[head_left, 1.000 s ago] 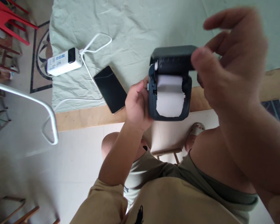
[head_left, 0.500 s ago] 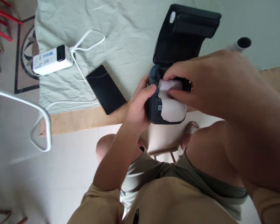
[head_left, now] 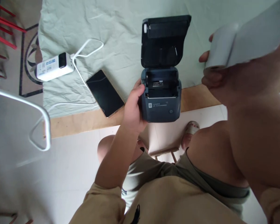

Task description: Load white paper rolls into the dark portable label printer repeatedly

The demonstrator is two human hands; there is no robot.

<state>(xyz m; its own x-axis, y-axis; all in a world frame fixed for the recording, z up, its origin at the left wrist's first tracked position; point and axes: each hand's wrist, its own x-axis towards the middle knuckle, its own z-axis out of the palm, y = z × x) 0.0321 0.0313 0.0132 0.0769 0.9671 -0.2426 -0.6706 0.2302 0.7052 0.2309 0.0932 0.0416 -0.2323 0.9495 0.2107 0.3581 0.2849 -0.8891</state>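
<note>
My left hand (head_left: 134, 107) is closed around the left side of a dark label printer (head_left: 162, 109), thumb on its upper edge. The printer's lid (head_left: 163, 42) stands raised, and its paper compartment shows bare inside. To the upper right, my right hand (head_left: 242, 77) grips a white paper roll (head_left: 221, 46), with a loose strip (head_left: 263, 34) of its paper unrolled toward the top right corner. The fingertips show past the roll's left end; the hand is somewhat blurred.
A black-screened phone (head_left: 105, 93) lies on the green cloth (head_left: 121, 37) near the table's wooden edge (head_left: 84, 123). Left of it is a white power bank (head_left: 54, 67) with a white cable (head_left: 46, 124) looping off the table. Red stool legs (head_left: 4, 23) stand at far left.
My right hand has lifted the paper roll out of the printer and carried it up and right. The printer has tilted slightly in my left hand, its compartment now exposed.
</note>
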